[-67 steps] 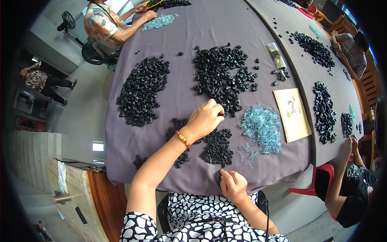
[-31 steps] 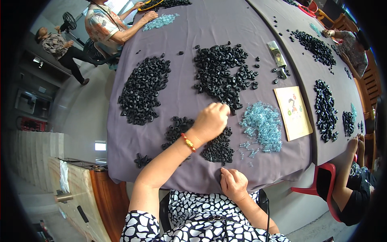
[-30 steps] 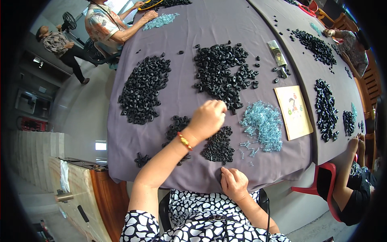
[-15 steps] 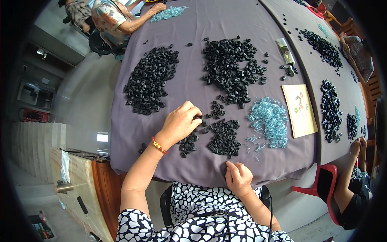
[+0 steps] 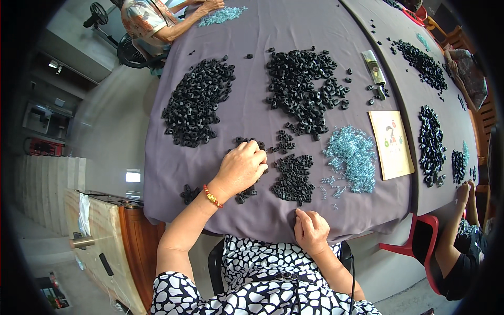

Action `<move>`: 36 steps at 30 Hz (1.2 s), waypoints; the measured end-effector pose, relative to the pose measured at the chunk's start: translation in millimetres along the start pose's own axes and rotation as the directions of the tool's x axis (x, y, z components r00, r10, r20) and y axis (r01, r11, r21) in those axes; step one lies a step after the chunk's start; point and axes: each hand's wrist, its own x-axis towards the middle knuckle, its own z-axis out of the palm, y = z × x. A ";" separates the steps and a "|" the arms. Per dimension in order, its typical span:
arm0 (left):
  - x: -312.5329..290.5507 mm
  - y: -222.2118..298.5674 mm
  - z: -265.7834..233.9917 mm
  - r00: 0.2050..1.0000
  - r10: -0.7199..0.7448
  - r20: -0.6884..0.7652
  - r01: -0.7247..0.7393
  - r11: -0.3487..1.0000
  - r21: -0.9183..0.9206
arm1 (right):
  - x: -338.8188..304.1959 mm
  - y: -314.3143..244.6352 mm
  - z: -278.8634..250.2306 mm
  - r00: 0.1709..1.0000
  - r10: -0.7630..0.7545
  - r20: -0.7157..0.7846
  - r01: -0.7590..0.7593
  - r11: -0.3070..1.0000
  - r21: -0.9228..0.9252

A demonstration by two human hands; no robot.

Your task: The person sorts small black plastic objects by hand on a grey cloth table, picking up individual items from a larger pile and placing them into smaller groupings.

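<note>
My left hand (image 5: pixel 242 167), with a beaded bracelet (image 5: pixel 212 196) at its wrist, reaches over a small group of black plastic pieces (image 5: pixel 245 195). Its fingers are curled together and hide whatever lies between them. Just to its right is a neat pile of small black pieces (image 5: pixel 293 179). My right hand (image 5: pixel 312 231) rests closed at the near table edge, thumb against the bent fingers; what it holds, if anything, is hidden. Beyond it lies a heap of pale blue, clear coil-like springs (image 5: pixel 350 158), with a few strays on the near side.
Two large heaps of black pieces, left (image 5: pixel 198 102) and right (image 5: pixel 302 89), lie farther off on the grey tablecloth (image 5: pixel 247 31). A thin picture booklet (image 5: pixel 391 144) is beside the springs. Other people sit at the far left and right. A red chair (image 5: pixel 415 244) stands right.
My left hand has shifted slightly right and nearer, uncovering black pieces beyond it. My right hand has stayed put. At the far left, a second person has gone from view and a fan shows.
</note>
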 end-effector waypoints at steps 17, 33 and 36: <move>46.4 -10.5 8.6 0.999 0.026 0.037 -0.024 0.999 -0.047 | -1.6 1.0 0.8 1.000 0.018 0.009 -0.018 1.000 -0.021; 107.9 -1.3 38.1 0.983 -0.170 0.075 0.185 0.935 -0.301 | -1.5 1.9 0.8 1.000 -0.009 -0.012 0.008 1.000 -0.026; 98.5 5.3 40.9 0.986 -0.130 0.104 0.156 0.943 -0.295 | 0.8 1.7 -0.8 1.000 -0.013 -0.013 0.013 0.999 -0.037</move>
